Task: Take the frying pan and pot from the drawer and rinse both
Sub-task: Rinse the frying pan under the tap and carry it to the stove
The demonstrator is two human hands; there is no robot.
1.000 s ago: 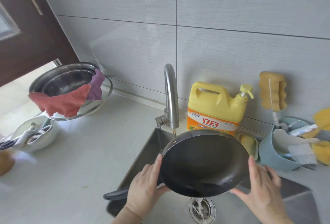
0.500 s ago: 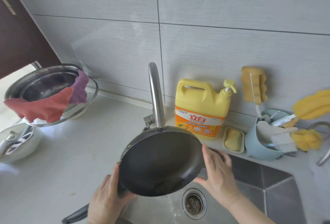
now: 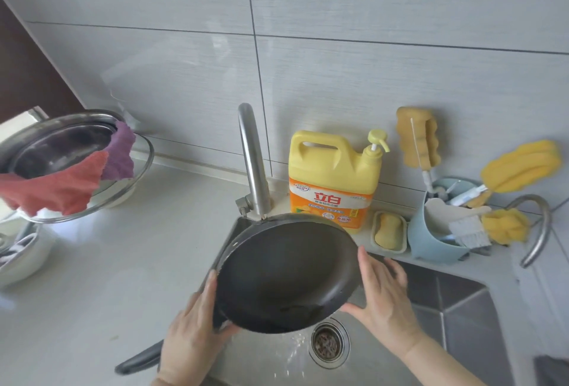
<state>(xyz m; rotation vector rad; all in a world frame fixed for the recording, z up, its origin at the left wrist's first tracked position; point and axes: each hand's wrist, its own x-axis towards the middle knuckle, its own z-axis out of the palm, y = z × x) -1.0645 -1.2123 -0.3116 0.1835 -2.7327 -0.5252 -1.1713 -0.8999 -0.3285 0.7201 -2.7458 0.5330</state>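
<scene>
The pan [image 3: 286, 274] was held tilted over the sink [image 3: 462, 308], its dark inside facing the camera and its far rim just under the tap [image 3: 252, 164]. The left hand [image 3: 194, 336] gripped the near-left rim where the handle [image 3: 138, 361] joined, thumb up along the rim and fingers curled behind; the handle stuck out to the lower left over the counter [image 3: 123, 262]. The right hand [image 3: 381, 296] pressed against the right rim with fingers nearly straight and spread behind the pan, thumb at the lower edge. Water ran off the pan's low edge and splashed beside the drain [image 3: 329, 342]. Behind the pan stood a yellow soap jug [image 3: 332, 176], with a soap dish [image 3: 389, 231] and a blue caddy [image 3: 431, 237] of brushes and sponges to its right. At the far left a steel bowl [image 3: 55, 145] carried a red cloth [image 3: 55, 188] and a purple cloth [image 3: 120, 151] over its rim.
</scene>
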